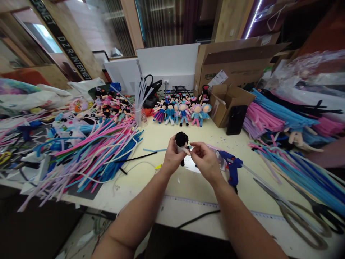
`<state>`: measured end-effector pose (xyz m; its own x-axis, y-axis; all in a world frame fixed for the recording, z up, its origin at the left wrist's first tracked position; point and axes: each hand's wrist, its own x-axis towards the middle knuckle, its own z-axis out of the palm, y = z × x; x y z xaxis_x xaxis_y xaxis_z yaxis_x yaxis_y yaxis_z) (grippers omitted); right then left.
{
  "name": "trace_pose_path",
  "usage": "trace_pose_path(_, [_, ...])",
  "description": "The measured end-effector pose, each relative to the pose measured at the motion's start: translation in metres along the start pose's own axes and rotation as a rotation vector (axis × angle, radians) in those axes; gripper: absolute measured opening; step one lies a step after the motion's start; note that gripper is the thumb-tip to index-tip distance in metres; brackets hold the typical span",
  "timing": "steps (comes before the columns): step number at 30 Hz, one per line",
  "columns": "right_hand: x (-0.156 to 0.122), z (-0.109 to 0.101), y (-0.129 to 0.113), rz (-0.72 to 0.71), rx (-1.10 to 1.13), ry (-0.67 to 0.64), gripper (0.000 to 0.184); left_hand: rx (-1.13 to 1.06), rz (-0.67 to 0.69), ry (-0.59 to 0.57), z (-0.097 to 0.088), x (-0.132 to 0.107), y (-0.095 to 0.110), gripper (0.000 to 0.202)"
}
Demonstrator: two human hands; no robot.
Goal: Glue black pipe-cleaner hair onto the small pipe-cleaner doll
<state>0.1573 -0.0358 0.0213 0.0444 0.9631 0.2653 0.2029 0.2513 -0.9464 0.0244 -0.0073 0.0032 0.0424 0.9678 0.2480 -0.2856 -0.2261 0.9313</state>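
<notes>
While finished-looking dolls (183, 112) stand at upper centre, the black-haired doll (181, 139) at frame centre seems partway: hair on, remaining work can't tell. It's between both hands: left hand (173, 157) curled, gripping its picture-left side; right hand (206, 161) fingertips nearly together at its picture-right side, contents unclear.

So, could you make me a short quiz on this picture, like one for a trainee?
1. Multiple choice: which thing is between the left hand and the right hand? (a) metal scissors (b) small black-haired doll (c) black rectangular phone
2. True or false: the blue plastic glue gun lies nearer the right hand than the left.
3. Fill in: the phone stands in ____ of the small open cardboard box.

Key: 1 b; 2 true; 3 front.
</notes>
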Motion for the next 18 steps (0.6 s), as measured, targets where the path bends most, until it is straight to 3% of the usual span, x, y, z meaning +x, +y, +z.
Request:
trace_pose_path(6, [0.004, -0.017, 0.001, 0.07, 0.051, 0.147, 0.022, 0.084, 0.034, -0.046, -0.007, 0.004, -0.007, 0.063])
trace_pose_path(11, [0.001, -0.02, -0.004, -0.009, 0.095, 0.098, 0.016, 0.206, 0.058, -0.088, -0.005, -0.001, -0.006, 0.064])
trace_pose_path(18, [-0.003, -0.019, -0.012, -0.097, -0.008, 0.119, 0.009, 0.313, 0.124, -0.104, -0.006, -0.002, -0.006, 0.063])
